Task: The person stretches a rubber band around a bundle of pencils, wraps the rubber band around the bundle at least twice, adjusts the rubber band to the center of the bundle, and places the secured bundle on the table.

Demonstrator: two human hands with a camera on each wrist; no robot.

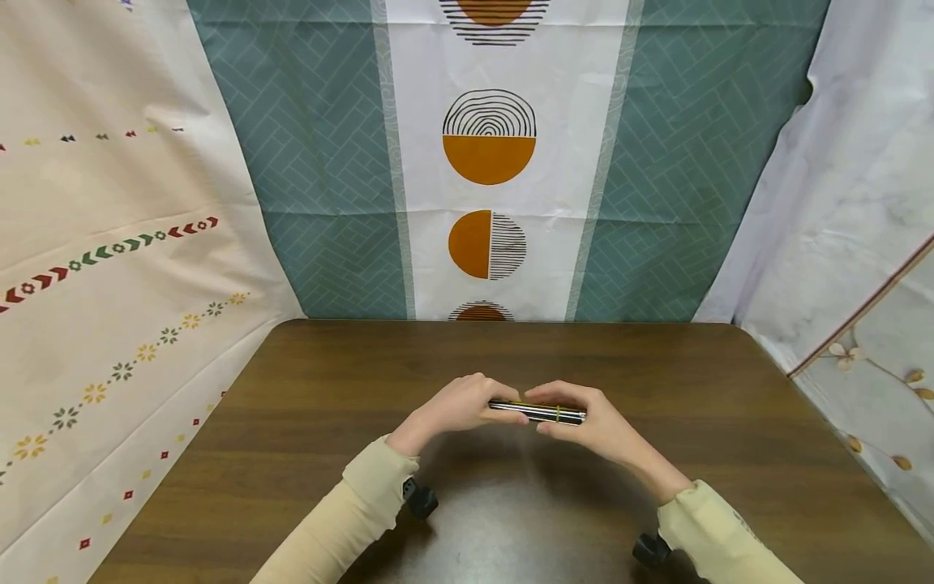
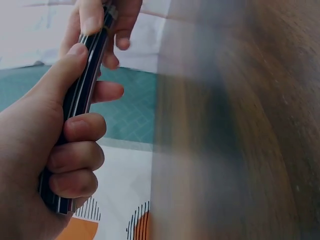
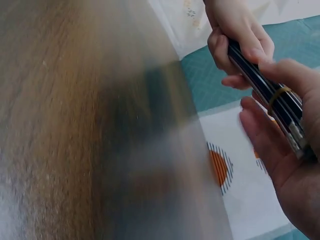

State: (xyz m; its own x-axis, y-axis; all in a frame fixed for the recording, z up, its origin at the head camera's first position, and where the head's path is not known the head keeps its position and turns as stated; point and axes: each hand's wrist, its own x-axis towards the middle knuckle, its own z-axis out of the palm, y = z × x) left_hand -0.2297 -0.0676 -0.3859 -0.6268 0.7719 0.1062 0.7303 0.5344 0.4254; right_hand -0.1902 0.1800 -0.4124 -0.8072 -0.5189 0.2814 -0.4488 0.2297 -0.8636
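A bundle of slim, dark, pencil-like sticks with silver stripes [image 1: 543,412] is held above the table, lying nearly level across both hands. My left hand [image 1: 467,403] grips one end, its fingers curled round the bundle and the thumb along it in the left wrist view. A yellow rubber band [image 3: 278,98] circles the sticks towards the other end. There my right hand [image 1: 594,422] holds the bundle between thumb and fingers, the thumb lying over it close to the band. In the right wrist view, the right fingers [image 3: 267,140] spread loosely beneath.
The brown wooden table [image 1: 350,357] stretches beneath both hands. Behind it hangs a green and white patterned cloth [image 1: 336,162]. Pale cloths hang on the left [image 1: 146,268] and right [image 1: 846,203]. Dark wrist devices [image 1: 421,499] sit at the cuffs of the light sleeves.
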